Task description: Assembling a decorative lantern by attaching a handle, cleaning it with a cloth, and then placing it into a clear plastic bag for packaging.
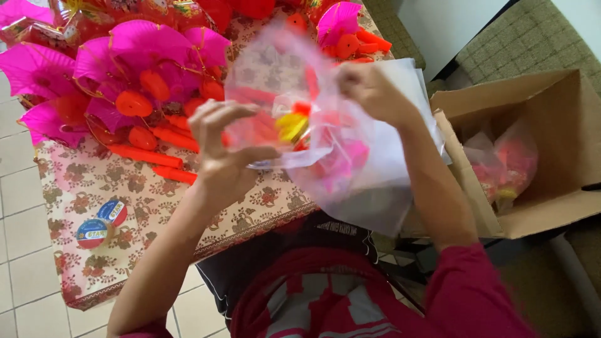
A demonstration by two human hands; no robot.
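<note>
Nearest the camera: dark red sleeves and a patterned red-and-white top, forearms raised over the worktop (81, 188). Left hand (224, 149) has fingers curled and the thumb pinched on the lower edge of a clear plastic bag (294, 119). Right hand (370, 89) grips the bag's upper edge, fingers closed tight on the thin film. The bag is held in the air between both hands, above the near edge of the worktop, crinkled and see-through. Inside it sit blurred pieces, orange-red, one yellow, one pink; exact shapes cannot be told. Below the bag hangs a loose sheaf of more clear plastic bags (382, 188), flat and glossy.

The worktop is covered with a cream cloth printed in brown flower motifs. At its near left lie two small round tape rolls (101, 222), blue and red faces. Further in lies a heap of pink paper fans (125, 69), pleated, half-round, with orange-red plastic discs and sticks among them. One more pink fan (338, 22) lies at the far right edge with orange pieces beside it.

Right of the worktop stands an open cardboard box (563, 112), brown, flaps up, holding a filled plastic bag (507, 166) with pink and yellow contents. Pale floor tiles (19, 206) on the left.
</note>
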